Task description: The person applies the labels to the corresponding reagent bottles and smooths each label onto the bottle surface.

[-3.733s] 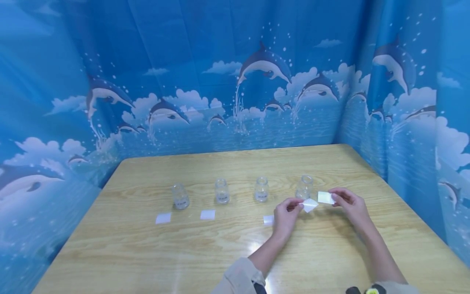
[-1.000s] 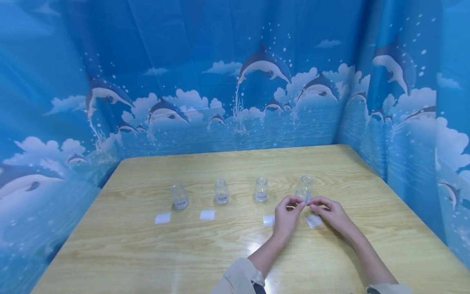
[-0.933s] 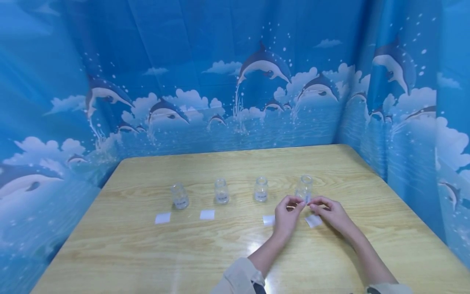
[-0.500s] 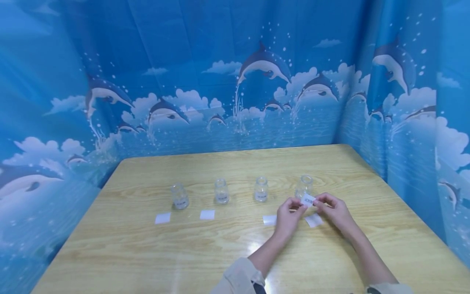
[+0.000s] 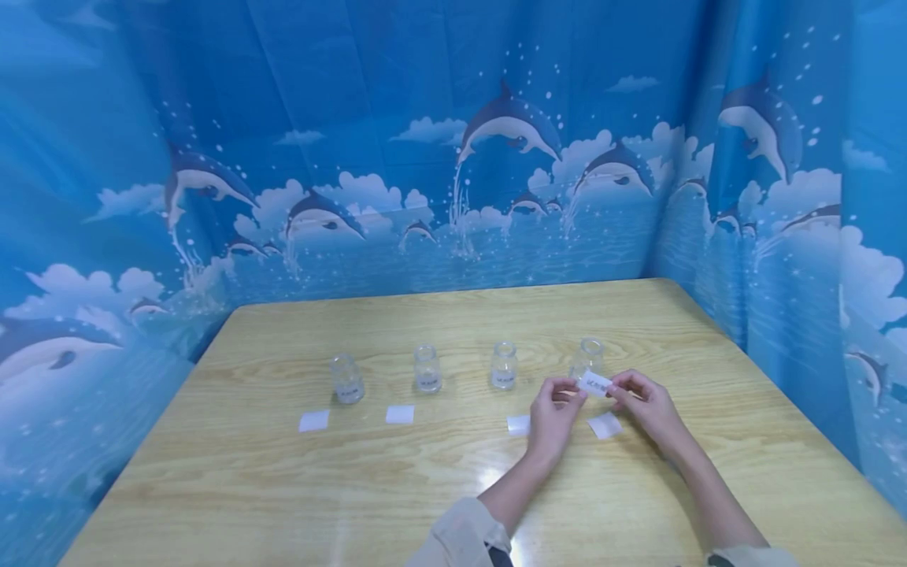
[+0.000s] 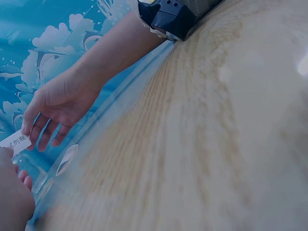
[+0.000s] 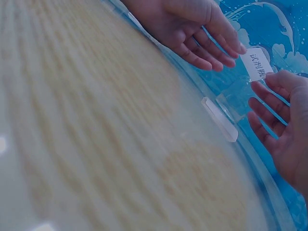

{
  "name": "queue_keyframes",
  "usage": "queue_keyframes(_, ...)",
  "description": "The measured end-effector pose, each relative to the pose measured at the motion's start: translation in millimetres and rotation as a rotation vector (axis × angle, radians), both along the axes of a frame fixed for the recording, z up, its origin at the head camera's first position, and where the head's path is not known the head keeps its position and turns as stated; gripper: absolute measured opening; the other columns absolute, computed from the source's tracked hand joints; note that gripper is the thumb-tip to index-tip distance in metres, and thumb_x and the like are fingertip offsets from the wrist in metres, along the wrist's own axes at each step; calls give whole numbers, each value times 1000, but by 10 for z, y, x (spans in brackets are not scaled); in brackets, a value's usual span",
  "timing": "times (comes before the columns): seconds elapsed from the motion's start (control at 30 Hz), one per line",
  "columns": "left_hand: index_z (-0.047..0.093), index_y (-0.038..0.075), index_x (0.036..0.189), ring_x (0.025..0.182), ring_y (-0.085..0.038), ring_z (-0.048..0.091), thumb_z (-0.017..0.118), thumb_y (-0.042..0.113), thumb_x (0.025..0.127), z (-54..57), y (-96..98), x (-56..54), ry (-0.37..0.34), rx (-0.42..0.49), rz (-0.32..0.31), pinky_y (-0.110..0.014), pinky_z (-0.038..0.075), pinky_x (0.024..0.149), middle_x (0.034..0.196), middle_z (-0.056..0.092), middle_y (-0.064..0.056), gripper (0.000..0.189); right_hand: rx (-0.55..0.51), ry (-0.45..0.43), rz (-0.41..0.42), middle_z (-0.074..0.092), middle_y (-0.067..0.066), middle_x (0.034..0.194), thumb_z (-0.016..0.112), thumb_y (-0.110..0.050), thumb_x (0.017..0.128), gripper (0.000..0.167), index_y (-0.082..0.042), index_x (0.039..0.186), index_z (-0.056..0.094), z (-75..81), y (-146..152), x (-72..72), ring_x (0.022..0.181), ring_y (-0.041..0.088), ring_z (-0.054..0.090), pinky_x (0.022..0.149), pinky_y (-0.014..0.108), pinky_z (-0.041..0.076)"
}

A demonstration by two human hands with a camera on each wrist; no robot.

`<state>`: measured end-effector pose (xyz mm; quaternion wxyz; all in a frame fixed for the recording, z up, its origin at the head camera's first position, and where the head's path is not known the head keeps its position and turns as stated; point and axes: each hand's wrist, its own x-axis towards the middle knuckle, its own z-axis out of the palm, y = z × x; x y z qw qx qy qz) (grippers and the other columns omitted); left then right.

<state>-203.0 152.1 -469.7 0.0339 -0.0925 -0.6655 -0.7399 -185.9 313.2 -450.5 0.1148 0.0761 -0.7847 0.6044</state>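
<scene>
A small white label (image 5: 594,383) with dark handwritten characters is stretched between my two hands. My left hand (image 5: 554,417) pinches its left end between thumb and fingertips. Its right end is pinched by my right hand (image 5: 652,409), whose other fingers curve loosely in the right wrist view. Just behind the label stands a clear glass bottle (image 5: 590,350), its lower part covered by label and fingers. On the table below the right hand lies a blank white paper piece (image 5: 605,426). Another white piece (image 5: 518,425) is partly hidden by the left hand.
Three more glass bottles, the left (image 5: 347,379), middle (image 5: 428,370) and right one (image 5: 505,366), stand in a row with dark writing low on them. Two white paper pieces (image 5: 314,420) (image 5: 400,414) lie before them. A blue dolphin curtain (image 5: 453,197) borders the wooden table (image 5: 397,496).
Earlier each hand held a separate white piece; the right hand's piece now lies on the table. Both hands have come together on the label, which has turned so its writing shows.
</scene>
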Motion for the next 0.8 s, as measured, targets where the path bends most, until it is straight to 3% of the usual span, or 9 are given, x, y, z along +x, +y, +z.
queue_keyframes(0.3, 64, 9, 87, 75, -6, 55, 69, 14, 81, 12, -13, -13, 46, -11, 54, -22, 49, 67, 84, 60, 10, 9, 47, 3, 62, 59, 2, 88, 56, 0, 89, 11, 10, 93, 54, 24, -5, 19, 80, 9, 56, 69, 21, 50)
queue_keyframes(0.5, 65, 9, 84, 75, -6, 55, 70, 11, 79, 16, -13, -21, 54, -17, 45, -22, 49, 69, 81, 60, 10, 8, 134, -17, 4, 60, 6, 94, 62, -10, 87, 17, 5, 91, 56, 26, -3, 21, 83, 7, 56, 71, 21, 49)
queue_keyframes(0.67, 65, 11, 82, 75, -7, 56, 72, 8, 77, 15, -5, -28, 52, -22, 29, -22, 50, 71, 81, 58, 10, 9, 164, -1, -29, 61, 3, 97, 64, -13, 87, 18, 3, 91, 57, -9, 10, -5, 81, 8, 58, 68, 22, 50)
queue_keyframes(0.8, 66, 13, 80, 75, -5, 56, 73, 9, 76, 14, 6, -30, 68, -65, 23, -21, 50, 71, 81, 56, 12, 9, 201, 29, -48, 61, 8, 98, 64, -14, 87, 17, 2, 91, 58, -34, 31, -25, 80, 7, 58, 67, 22, 51)
